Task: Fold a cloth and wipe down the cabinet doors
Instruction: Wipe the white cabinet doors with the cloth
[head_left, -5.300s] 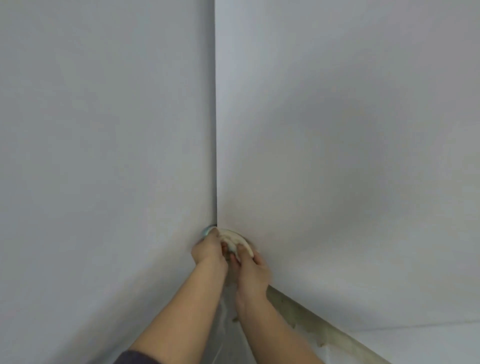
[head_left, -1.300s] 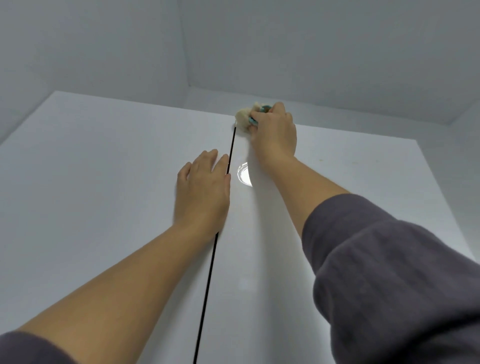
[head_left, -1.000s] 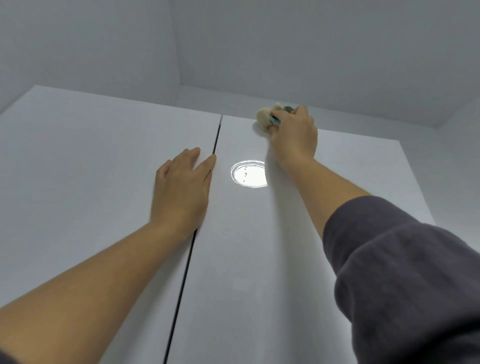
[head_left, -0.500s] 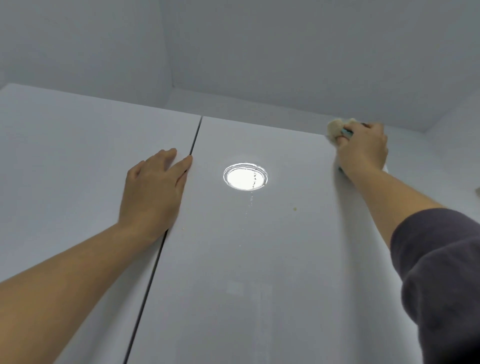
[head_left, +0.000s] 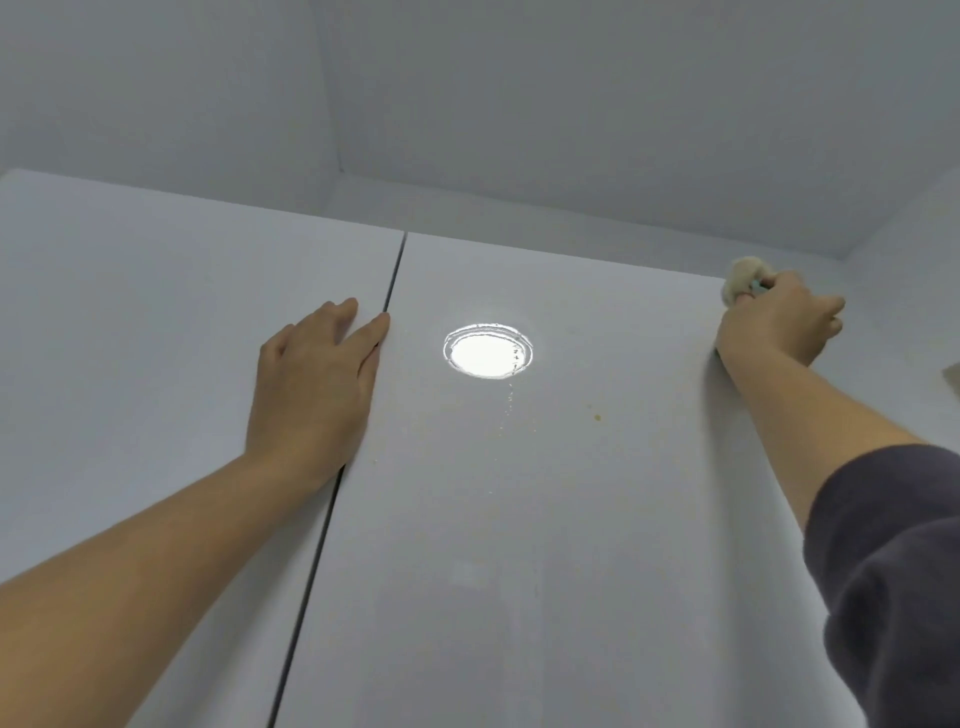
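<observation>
Since the cloth (head_left: 736, 276) is soft and squishy, my right hand (head_left: 779, 322) curls snug round the wad at the right door (head_left: 545, 519)'s top corner, left hand (head_left: 317, 384) flat and open on the left door (head_left: 130, 338).

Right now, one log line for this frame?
left hand flat on left door | right hand grips cloth | cloth at right door top corner
</observation>
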